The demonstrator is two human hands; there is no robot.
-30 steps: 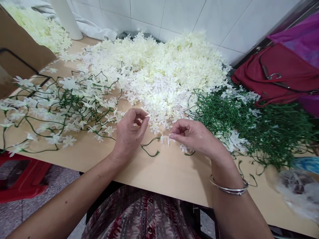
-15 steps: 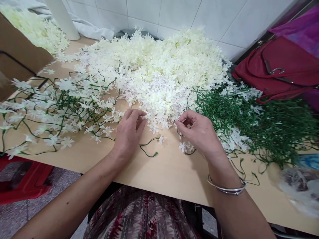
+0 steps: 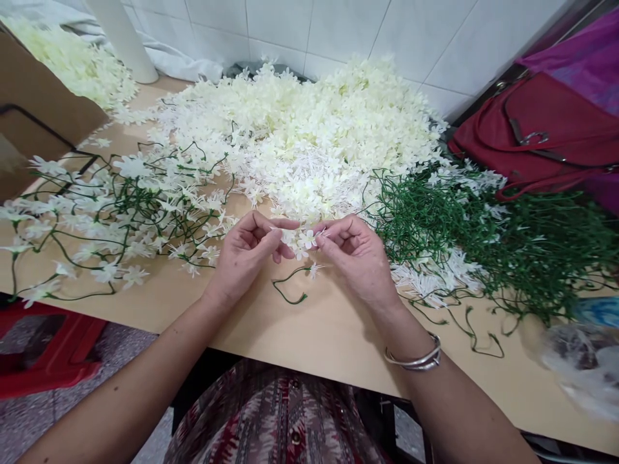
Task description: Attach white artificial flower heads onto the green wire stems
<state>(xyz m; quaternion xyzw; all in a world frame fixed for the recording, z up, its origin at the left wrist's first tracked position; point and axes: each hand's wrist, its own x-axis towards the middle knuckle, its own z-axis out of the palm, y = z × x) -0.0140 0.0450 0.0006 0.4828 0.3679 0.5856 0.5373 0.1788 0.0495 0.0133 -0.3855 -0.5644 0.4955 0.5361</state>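
Observation:
Small white artificial flowers (image 3: 307, 241) are between my two hands, just in front of the big flower heap. My right hand (image 3: 355, 254) pinches one by its edge between thumb and forefinger. From the other side, my left hand (image 3: 251, 248) has its thumb and forefinger closed at a white petal, the other fingers curled. Exactly what lies between the fingertips is partly hidden. Below the hands, a green stem (image 3: 285, 291) with a white flower at its upper end lies curved on the table (image 3: 309, 348).
A heap of loose cream-white flowers (image 3: 309, 129) lies along the wall. Flowered green stems (image 3: 120, 219) spread at left beside a cardboard box (image 3: 39, 109). Bare green stems (image 3: 532, 245) pile at right, near a red bag (image 3: 546, 135) and a plastic bag (image 3: 585, 364).
My right hand has moved left with white flowers from the table, meeting my left hand. My left hand has turned so its fingers reach the flowers. The curved stem below stays put.

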